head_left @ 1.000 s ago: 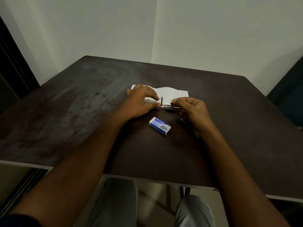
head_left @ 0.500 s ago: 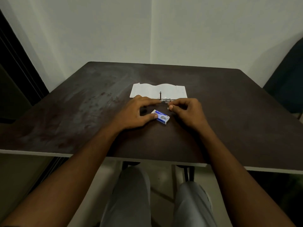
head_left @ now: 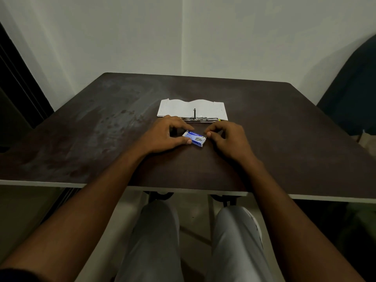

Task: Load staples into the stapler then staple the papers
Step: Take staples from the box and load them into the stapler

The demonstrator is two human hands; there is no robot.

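A small blue and white staple box (head_left: 195,137) lies on the dark table (head_left: 101,129) between my hands. My left hand (head_left: 165,135) grips its left end, thumb at the near edge and fingers over the far side. My right hand (head_left: 227,139) pinches the box's right end with thumb and forefinger. Just behind the hands the metal stapler (head_left: 200,118) lies opened flat, a thin pin standing up from it. The white papers (head_left: 191,107) lie behind the stapler, slightly wavy along the far edge.
The table's near edge (head_left: 183,190) runs above my knees. A dark chair back (head_left: 354,94) stands at the right. A dark door frame (head_left: 18,82) is at the left, and white walls close off the back.
Both hands have left the stapler and moved toward me onto the staple box. The box has been taken hold of at both ends. The stapler stays open by the papers.
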